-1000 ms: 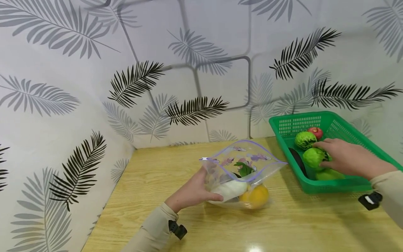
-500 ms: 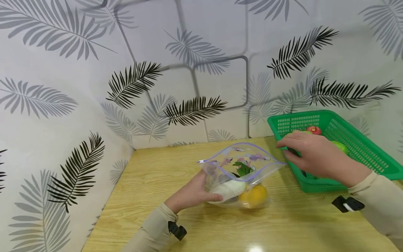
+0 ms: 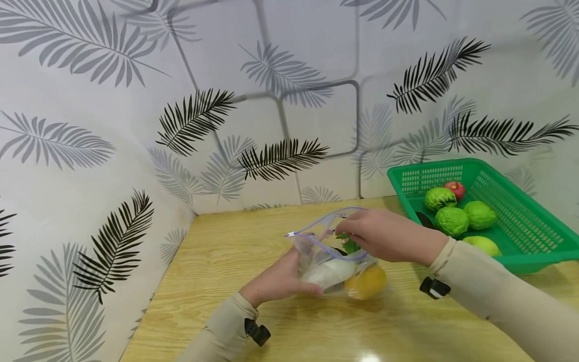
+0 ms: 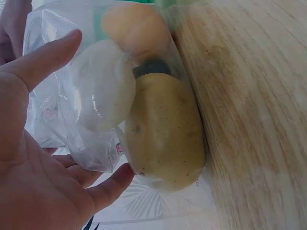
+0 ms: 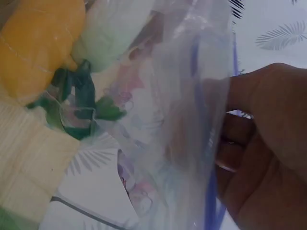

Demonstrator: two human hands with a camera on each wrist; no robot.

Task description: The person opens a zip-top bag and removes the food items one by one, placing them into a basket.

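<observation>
A clear zip bag (image 3: 323, 251) with a purple seal sits on the table, its mouth open upward. Through the plastic show a round orange fruit (image 3: 366, 281), a pale white oblong vegetable (image 3: 330, 271) and green leaves (image 3: 349, 245). In the left wrist view a brown potato (image 4: 165, 132) lies at the bag's lower side. My left hand (image 3: 280, 276) grips the bag's left side, thumb in front and fingers behind. My right hand (image 3: 389, 234), fingers curled, pinches the purple rim (image 5: 211, 201); its fingertips are partly hidden behind the plastic.
A green plastic basket (image 3: 534, 221) stands at the right of the wooden table (image 3: 226, 251). In it lie several green fruits (image 3: 452, 221), a red apple (image 3: 454, 190) and a dark long vegetable (image 3: 424, 219). A patterned wall (image 3: 271, 191) borders the back.
My right hand has let go of a green fruit in the basket and moved left to the bag's mouth. The left hand and bag stay nearly where they were.
</observation>
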